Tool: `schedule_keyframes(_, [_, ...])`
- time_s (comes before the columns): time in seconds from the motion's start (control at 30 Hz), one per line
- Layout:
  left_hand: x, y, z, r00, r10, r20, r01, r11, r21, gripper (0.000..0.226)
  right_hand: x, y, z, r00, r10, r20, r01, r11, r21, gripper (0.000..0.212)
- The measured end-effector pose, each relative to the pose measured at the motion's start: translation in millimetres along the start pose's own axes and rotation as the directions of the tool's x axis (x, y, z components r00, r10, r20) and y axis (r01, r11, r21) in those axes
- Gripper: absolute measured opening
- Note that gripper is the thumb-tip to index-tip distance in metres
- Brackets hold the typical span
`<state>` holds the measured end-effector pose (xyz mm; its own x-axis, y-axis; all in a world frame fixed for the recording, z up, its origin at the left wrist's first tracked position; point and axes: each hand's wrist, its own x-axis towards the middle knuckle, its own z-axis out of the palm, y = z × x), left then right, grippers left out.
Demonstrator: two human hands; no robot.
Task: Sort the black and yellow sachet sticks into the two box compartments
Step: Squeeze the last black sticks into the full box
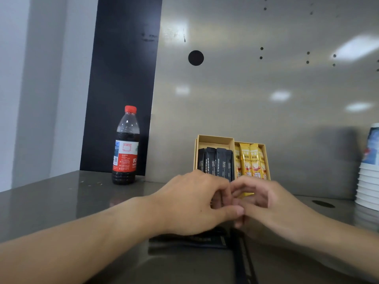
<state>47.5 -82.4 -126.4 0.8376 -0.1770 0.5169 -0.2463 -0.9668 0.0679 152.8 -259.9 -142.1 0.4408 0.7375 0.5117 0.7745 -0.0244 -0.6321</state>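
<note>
Right hand [264,201] fingers curled round yellow sachet stick [247,194] — left hand [194,203] fingers curled (hold unclear), thumb touching right.

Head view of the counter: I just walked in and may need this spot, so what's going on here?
A person is sorting sachet sticks into a cardboard box: black sticks stand in its left compartment, yellow sticks in its right. The left hand and right hand meet in front of the box, with a yellow stick showing at the right hand's fingers. Some loose black sticks lie on the counter beneath the hands.
</note>
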Motion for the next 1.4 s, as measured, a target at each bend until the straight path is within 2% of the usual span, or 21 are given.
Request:
schedule_keyframes(0.1, [-2.4, 2.1, -4.2, 1.000, 0.024, -0.008, -0.024, 0.999, 0.032, 0.022, -0.4, 4.0, -0.8, 1.000, -0.005, 0.004, 0.005, 0.997, -0.081, 0.020])
schedule_keyframes(0.17, [-3.0, -0.3, -9.4, 0.999, 0.048, 0.016, -0.048, 0.999, -0.013, 0.006, -1.9, 6.0, -5.3, 1.000, -0.008, 0.000, 0.008, 0.985, -0.170, 0.021])
schedule_keyframes(0.27, [-6.3, 4.2, -15.4, 0.969, 0.190, 0.156, -0.163, 0.971, -0.173, 0.036, -4.1, 6.5, -10.2, 1.000, -0.013, 0.000, 0.013, 0.964, -0.265, 0.020])
schedule_keyframes(0.33, [-8.2, 11.4, -14.3, 0.928, 0.279, 0.247, -0.231, 0.951, -0.207, 0.046, -4.2, 5.9, -11.7, 1.000, -0.016, -0.004, 0.014, 0.955, -0.296, 0.020])
schedule_keyframes(0.47, [-7.1, 15.1, -7.5, 0.903, 0.332, 0.273, -0.277, 0.935, -0.219, 0.031, -3.2, 5.9, -12.4, 1.000, 0.003, -0.016, -0.007, 0.956, -0.293, 0.025])
schedule_keyframes(0.63, [-4.7, 9.6, -0.5, 0.911, 0.335, 0.240, -0.296, 0.937, -0.184, 0.018, -1.8, 9.7, -14.4, 1.000, 0.018, -0.016, -0.022, 0.949, -0.315, 0.027])
schedule_keyframes(0.73, [-3.5, 11.7, 7.7, 0.954, 0.275, 0.119, -0.249, 0.949, -0.196, 0.013, 0.3, 11.4, -16.4, 0.999, 0.002, -0.034, -0.011, 0.964, -0.267, 0.028])
schedule_keyframes(0.83, [0.4, 7.7, 4.1, 0.996, 0.082, -0.030, -0.087, 0.941, -0.326, 0.012, 0.8, 11.1, -19.6, 0.997, 0.008, -0.081, -0.021, 0.988, -0.150, 0.026])
schedule_keyframes(0.9, [3.8, 0.6, 0.7, 0.997, -0.032, -0.073, 0.003, 0.927, -0.375, 0.015, 0.4, 7.8, -21.2, 0.994, 0.007, -0.105, -0.013, 0.998, -0.058, 0.025])
schedule_keyframes(0.97, [6.1, -5.8, 1.0, 0.990, -0.099, -0.104, 0.053, 0.923, -0.380, 0.016, -0.6, 3.7, -20.1, 0.997, -0.040, -0.071, 0.040, 0.999, 0.004, 0.023])
schedule_keyframes(1.03, [6.6, -9.4, 3.4, 0.987, -0.117, -0.113, 0.068, 0.926, -0.371, 0.015, -1.5, 2.1, -15.9, 0.996, -0.069, -0.054, 0.070, 0.997, 0.012, 0.023])
schedule_keyframes(1.2, [4.1, -6.3, 5.8, 0.992, -0.088, -0.095, 0.056, 0.951, -0.303, 0.009, 1.8, 6.6, -8.4, 0.991, -0.050, -0.123, 0.052, 0.999, 0.009, 0.024])
schedule_keyframes(1.33, [8.9, -19.9, 0.4, 0.932, -0.172, -0.320, 0.114, 0.975, -0.192, 0.016, 8.3, 3.1, -18.0, 0.982, -0.019, -0.190, 0.025, 0.999, 0.028, 0.025])
schedule_keyframes(1.4, [9.8, -33.2, -4.8, 0.910, -0.213, -0.355, 0.166, 0.973, -0.158, 0.029, 15.3, -2.0, -23.7, 0.975, -0.019, -0.221, 0.019, 1.000, -0.004, 0.017])
